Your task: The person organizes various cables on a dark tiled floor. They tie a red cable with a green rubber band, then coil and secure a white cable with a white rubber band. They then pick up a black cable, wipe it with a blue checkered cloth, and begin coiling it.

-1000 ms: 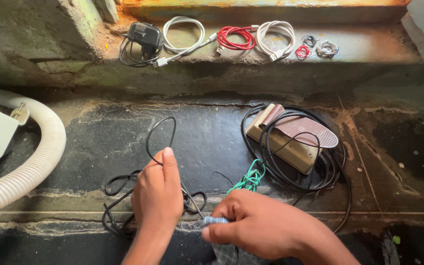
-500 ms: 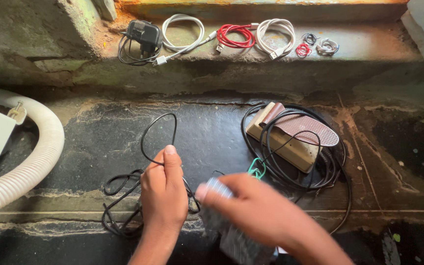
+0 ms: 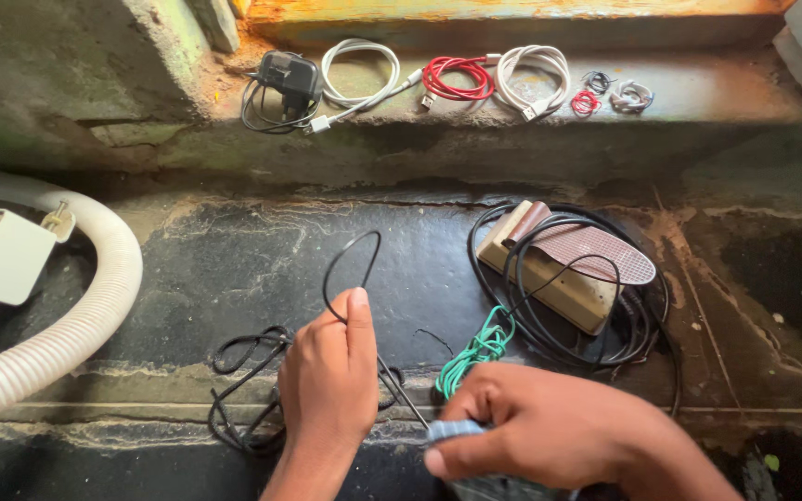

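The left hand (image 3: 329, 380) pinches a thin black rubber cable (image 3: 350, 269), its loop rising just beyond the fingers and its tangle lying under the hand on the dark stone ledge (image 3: 234, 269). The right hand (image 3: 540, 427) is closed around a pale blue cloth (image 3: 452, 432), with a green twisted wire (image 3: 477, 348) just beyond it

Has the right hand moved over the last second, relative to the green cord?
Yes. The right hand has shifted slightly rightward and lower in view; its fingertips sat left of the green cord base half a second ago and now lie just below it.
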